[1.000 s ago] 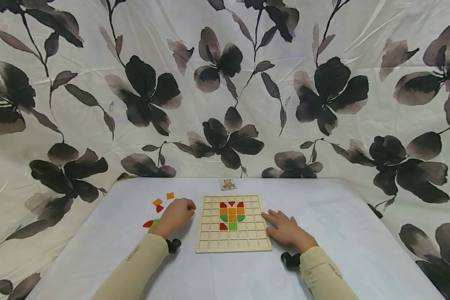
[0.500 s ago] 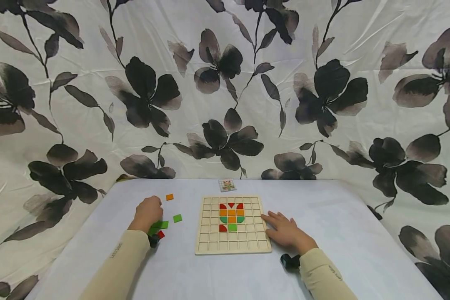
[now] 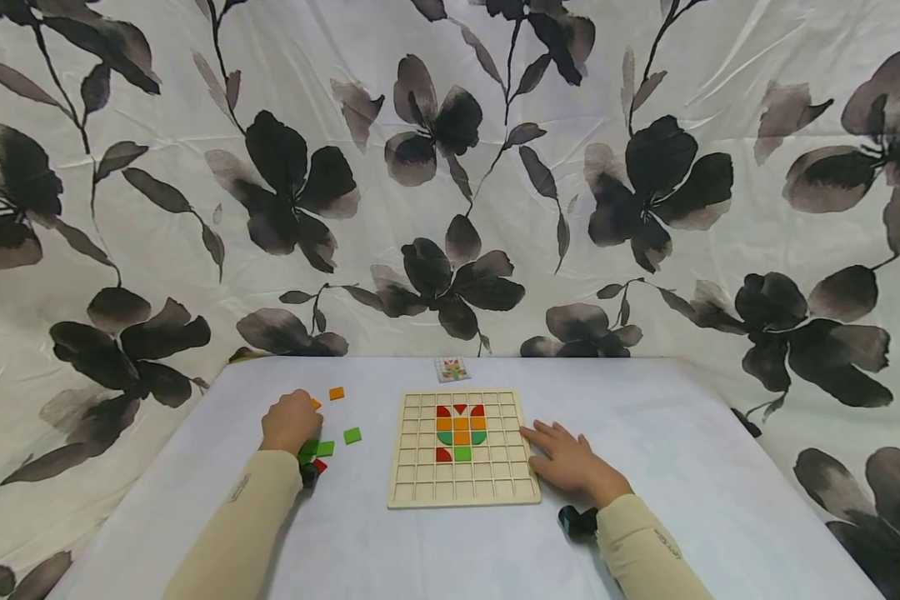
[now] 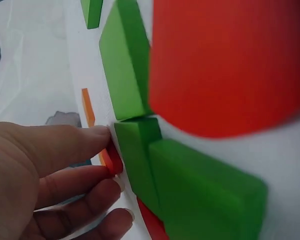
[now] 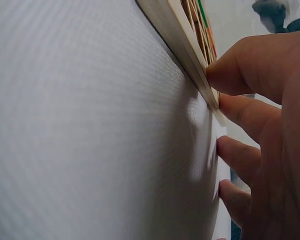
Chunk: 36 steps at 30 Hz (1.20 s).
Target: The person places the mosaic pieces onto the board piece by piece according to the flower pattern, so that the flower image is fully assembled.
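Observation:
My left hand is over the loose tiles left of the board. In the left wrist view its thumb and fingers pinch a small red tile with a rounded edge; the head view hides that tile. Several green tiles and a large-looking red rounded tile lie close to the wrist camera. My right hand rests with spread fingers at the right edge of the wooden grid board. The right wrist view shows thumb and finger touching the board's rim.
Red, orange and green tiles on the board form a flower-like figure, with an orange tile at its middle. A small pattern card lies behind the board. A loose orange tile and a green tile lie on the white table.
My left hand has moved left from beside the board to the loose tiles, then settled there with its fingers on the red tile. My right hand has stayed at the board's edge.

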Tool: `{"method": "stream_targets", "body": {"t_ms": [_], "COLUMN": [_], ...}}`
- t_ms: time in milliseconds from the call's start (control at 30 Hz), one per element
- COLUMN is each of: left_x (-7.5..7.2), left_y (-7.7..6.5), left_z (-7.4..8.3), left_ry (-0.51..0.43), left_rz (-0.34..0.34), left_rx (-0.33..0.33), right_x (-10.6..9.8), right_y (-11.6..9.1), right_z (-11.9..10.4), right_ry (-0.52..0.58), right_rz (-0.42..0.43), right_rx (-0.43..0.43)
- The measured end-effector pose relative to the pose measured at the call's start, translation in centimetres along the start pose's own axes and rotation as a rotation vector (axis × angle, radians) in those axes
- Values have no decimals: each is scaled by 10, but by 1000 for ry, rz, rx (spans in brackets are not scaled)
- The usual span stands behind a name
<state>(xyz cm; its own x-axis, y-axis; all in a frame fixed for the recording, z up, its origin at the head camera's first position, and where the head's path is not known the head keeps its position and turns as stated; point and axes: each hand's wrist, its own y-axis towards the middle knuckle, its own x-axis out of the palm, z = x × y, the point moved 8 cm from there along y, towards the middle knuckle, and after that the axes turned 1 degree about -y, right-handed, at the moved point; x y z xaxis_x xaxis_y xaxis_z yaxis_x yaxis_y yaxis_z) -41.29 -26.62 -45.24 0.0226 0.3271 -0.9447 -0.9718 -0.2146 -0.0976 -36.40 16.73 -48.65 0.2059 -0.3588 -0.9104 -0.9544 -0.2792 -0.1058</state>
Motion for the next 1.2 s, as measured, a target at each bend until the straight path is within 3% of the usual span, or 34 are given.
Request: {"method": "stream_targets", "body": {"t_ms": [167, 267, 500, 833, 1033, 1200], "left_x": [2, 2, 2, -8, 2, 12], "left_y": [7, 11, 7, -4, -8, -10], "left_z": [-7, -11, -10, 34, 57, 74], "left_ry": [-65, -91, -158, -196, -213, -231], "left_rz": [-34, -42, -78, -61, -79, -105], "left_rx": [-15, 13, 27, 173, 247, 259], "right_x": [-1, 0, 4, 3, 4, 3], "right_y": [0, 1, 0, 0, 0, 0], "right_z": [-1, 0, 1, 1, 1, 2], "right_ry": [4, 3, -1, 1, 1, -1], "right_rz": [2, -1, -8, 1, 0, -4], "right_rx": [2, 5, 13, 10, 10, 11]}}
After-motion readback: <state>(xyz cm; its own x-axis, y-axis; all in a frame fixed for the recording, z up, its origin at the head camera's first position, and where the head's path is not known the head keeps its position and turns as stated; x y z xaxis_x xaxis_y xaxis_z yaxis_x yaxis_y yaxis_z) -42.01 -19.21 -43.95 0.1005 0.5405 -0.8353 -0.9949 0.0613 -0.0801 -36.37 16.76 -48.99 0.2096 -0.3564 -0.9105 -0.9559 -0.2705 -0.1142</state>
